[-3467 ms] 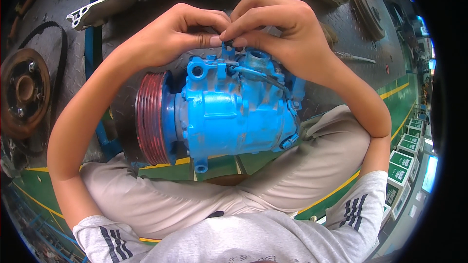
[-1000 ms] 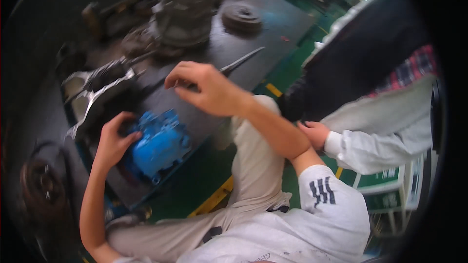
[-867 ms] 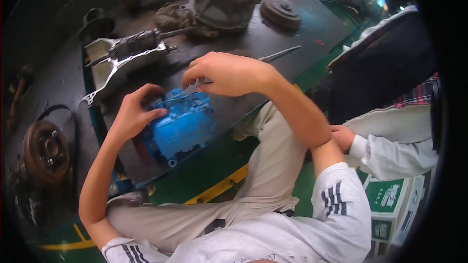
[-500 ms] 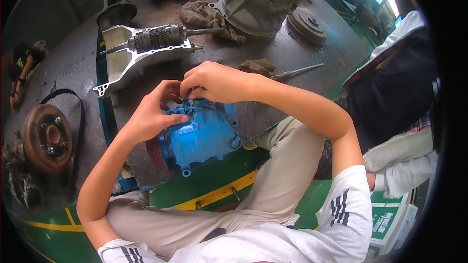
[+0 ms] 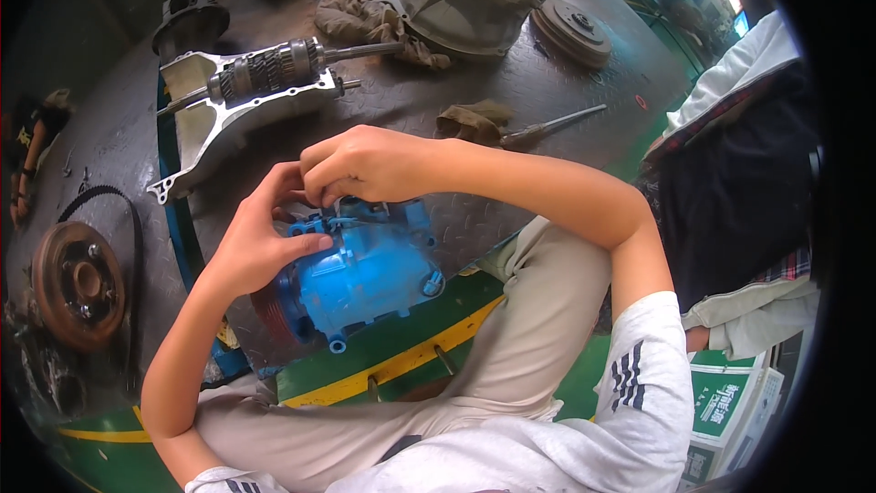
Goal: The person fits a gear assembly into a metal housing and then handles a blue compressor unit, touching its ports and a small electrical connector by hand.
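A blue-painted car air-conditioning compressor [image 5: 370, 269] lies at the near edge of the metal-topped bench, its dark red ribbed pulley [image 5: 274, 309] to the left. Around its upper left side curls my left hand [image 5: 265, 233], the thumb pressed on the blue casing and the fingers bent over the far side. My right hand [image 5: 351, 164] is closed above the top of the compressor, fingertips pinched together near a small fitting and thin cable. Whatever sits in that pinch is hidden behind the fingers.
Beyond lies a gearbox half-housing [image 5: 196, 141] with a gear shaft [image 5: 269, 71]. A large bell housing [image 5: 461, 5], a rag [image 5: 360, 18], a round disc [image 5: 570, 29] and a metal rod [image 5: 557, 123] are farther back. A rusty hub [image 5: 82, 283] is left; a person [image 5: 739, 164] is right.
The view has shifted slightly, so the bench things sit a little farther left. Both hands stay at the top of the compressor, with the right hand still pinched.
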The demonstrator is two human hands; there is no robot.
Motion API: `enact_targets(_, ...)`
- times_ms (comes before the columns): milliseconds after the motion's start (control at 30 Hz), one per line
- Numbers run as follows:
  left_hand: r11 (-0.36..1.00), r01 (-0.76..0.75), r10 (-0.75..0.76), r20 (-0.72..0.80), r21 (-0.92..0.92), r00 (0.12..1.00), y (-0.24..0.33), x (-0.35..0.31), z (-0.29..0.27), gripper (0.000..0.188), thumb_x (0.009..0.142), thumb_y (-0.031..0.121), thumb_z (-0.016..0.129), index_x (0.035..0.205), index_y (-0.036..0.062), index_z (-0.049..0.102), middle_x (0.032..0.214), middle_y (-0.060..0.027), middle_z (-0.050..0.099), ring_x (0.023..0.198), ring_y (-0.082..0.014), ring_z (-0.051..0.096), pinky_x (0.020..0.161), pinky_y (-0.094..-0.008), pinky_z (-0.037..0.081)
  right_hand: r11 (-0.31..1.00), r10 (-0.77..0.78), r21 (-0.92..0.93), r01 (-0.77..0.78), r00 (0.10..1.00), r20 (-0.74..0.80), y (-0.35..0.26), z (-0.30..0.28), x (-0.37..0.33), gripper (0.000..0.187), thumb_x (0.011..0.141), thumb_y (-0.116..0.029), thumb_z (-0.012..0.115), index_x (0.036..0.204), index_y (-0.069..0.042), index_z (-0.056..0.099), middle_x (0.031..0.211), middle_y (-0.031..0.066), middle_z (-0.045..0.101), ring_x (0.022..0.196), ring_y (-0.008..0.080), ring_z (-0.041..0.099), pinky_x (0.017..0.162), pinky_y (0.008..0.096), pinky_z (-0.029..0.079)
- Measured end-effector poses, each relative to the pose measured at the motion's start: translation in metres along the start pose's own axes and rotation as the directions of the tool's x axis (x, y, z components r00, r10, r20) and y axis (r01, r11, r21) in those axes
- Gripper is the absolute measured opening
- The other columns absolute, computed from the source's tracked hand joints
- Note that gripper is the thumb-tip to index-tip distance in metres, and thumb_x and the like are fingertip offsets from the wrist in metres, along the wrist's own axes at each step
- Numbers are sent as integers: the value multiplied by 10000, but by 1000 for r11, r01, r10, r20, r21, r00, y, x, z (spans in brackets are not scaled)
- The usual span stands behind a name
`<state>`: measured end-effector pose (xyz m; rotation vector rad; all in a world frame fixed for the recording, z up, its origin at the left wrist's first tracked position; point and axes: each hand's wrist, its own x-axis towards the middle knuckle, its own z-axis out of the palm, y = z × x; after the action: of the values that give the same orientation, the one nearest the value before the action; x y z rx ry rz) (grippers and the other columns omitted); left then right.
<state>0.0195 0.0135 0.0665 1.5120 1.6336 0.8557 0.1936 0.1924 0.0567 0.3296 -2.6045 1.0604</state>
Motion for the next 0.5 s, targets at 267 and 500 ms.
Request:
enact_targets(267,1000,4,-4,-21,25,1000,-1,2,1,839,723,216,911,1463,64,546,1371,-144,683,1289,-301,652,1070,-432,501,986,-129,-110,127,992,-10,10,3,1,163,846,-2,764,1008,-7,753,1043,112,700,983,345,704,804,434,579)
enact_targets(500,1000,14,-13,-28,28,1000,1,1,2,826,722,235,916,1448,79,556,1360,-136,687,1270,-298,658,1072,-433,496,987,-134,-89,132,991,-15,14,4,1,141,847,2,763,987,-8,761,1027,108,715,971,341,710,813,427,587)
